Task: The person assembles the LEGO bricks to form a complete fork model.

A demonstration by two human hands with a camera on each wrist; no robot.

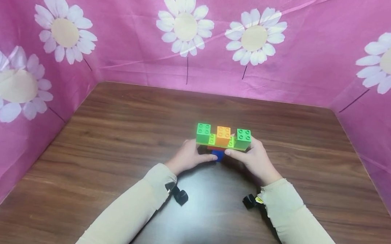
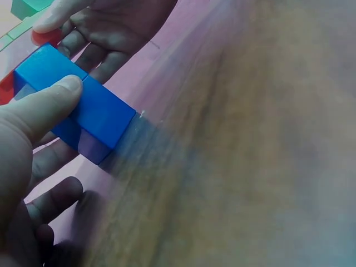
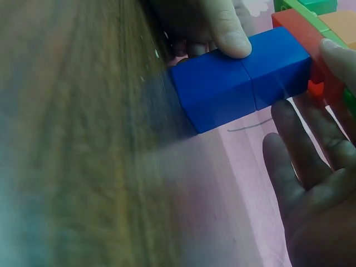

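Note:
Both hands hold one toy building-block structure upright over the table. Its column is two stacked blue blocks (image 3: pixel 217 86), topped by a red block (image 3: pixel 300 40). A long lime-green block (image 1: pixel 212 139) lies across that, bearing a green block (image 1: pixel 203 134) at the left, an orange block (image 1: pixel 223 136) in the middle and another green block (image 1: pixel 244 139) at the right. My left hand (image 1: pixel 189 156) grips the blue column, thumb across its near face. With its thumb at the red and lime blocks, my right hand (image 1: pixel 257 161) holds the upper part; its lower fingers extend beside the column.
The brown wooden table (image 1: pixel 133 115) spreads around the hands. A pink cloth (image 1: pixel 130 35) with white flowers hangs along its back and sides. Black wrist-worn devices stick out at the left cuff (image 1: pixel 160 177) and the right cuff (image 1: pixel 282 195).

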